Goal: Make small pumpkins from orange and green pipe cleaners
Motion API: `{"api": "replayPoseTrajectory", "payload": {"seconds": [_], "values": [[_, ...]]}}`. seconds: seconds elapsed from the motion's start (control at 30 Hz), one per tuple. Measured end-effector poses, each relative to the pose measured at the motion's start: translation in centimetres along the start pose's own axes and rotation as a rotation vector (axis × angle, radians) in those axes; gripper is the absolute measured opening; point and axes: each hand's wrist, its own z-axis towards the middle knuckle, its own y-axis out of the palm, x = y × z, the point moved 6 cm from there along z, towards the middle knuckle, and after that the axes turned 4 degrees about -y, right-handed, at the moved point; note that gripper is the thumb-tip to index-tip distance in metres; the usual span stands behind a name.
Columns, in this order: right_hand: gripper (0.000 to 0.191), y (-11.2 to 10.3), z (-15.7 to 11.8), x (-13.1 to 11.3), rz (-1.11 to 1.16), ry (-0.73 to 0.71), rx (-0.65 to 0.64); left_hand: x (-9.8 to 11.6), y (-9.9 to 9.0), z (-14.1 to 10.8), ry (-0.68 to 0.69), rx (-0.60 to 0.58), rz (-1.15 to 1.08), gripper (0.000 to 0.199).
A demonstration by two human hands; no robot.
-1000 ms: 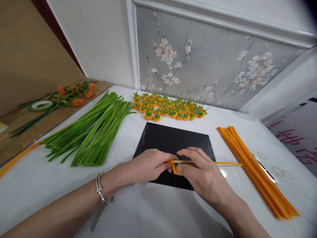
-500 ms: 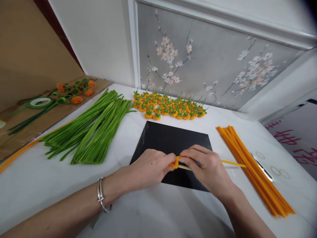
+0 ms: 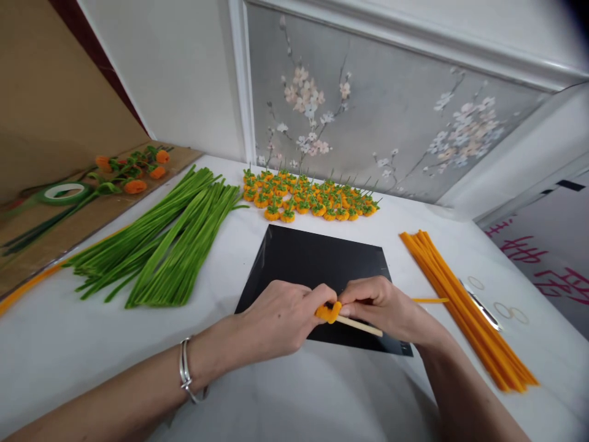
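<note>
My left hand (image 3: 289,316) is closed around a thin pale wooden stick (image 3: 361,326) and the orange pipe cleaner (image 3: 328,313) coiled about it. The bare end of the stick points to the right and slightly down. With thumb and forefinger pinched, my right hand (image 3: 377,304) grips the same pipe cleaner just right of the coil. Its loose tail sticks out to the right behind that hand. Both hands are over a black square board (image 3: 322,258) on the white table.
Green pipe cleaners (image 3: 170,245) lie in a bundle at left, orange ones (image 3: 464,307) at right beside tweezers (image 3: 481,307) and clear rings (image 3: 510,312). Small orange pumpkin-like pieces with green tops (image 3: 313,196) stand along the wall. Green tape (image 3: 67,192) and orange flowers (image 3: 135,186) rest on cardboard.
My right hand has turned and shifted slightly right, its fingers now lower on the pipe cleaner. More of the stick shows, tilted down to the right. The view has shifted a little.
</note>
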Motion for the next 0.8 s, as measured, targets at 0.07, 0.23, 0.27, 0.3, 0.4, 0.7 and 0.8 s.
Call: {"api": "replayPoseTrajectory", "payload": {"seconds": [0.07, 0.23, 0.27, 0.3, 0.4, 0.7, 0.8], "values": [[0.025, 0.0, 0.1, 0.1, 0.034, 0.001, 0.007, 0.0, -0.2, 0.0, -0.009, 0.007, -0.031, 0.024], [0.025, 0.3, 0.3, 0.2, 0.018, 0.007, -0.009, 0.5, -0.4, 0.0, 0.011, -0.002, -0.022, 0.024], [0.024, 0.3, 0.2, 0.1, 0.012, 0.004, -0.012, 0.6, -0.4, 0.0, 0.012, -0.007, -0.021, 0.023], [0.024, 0.3, 0.2, 0.1, 0.006, 0.004, -0.012, 0.6, -0.4, 0.0, 0.010, -0.008, -0.024, 0.021], [0.022, 0.4, -0.1, -0.2, -0.032, -0.008, -0.031, 0.4, -0.5, 0.1, -0.006, 0.023, -0.050, 0.019], [0.025, 1.3, -0.5, -0.4, -0.115, 0.021, 0.016, -0.5, -1.1, 0.1, -0.107, 0.110, -0.166, 0.015], [0.018, 1.5, -0.4, -1.2, -0.145, -0.055, 0.021, -1.1, -1.0, 0.4, -0.179, 0.080, -0.312, 0.017]]}}
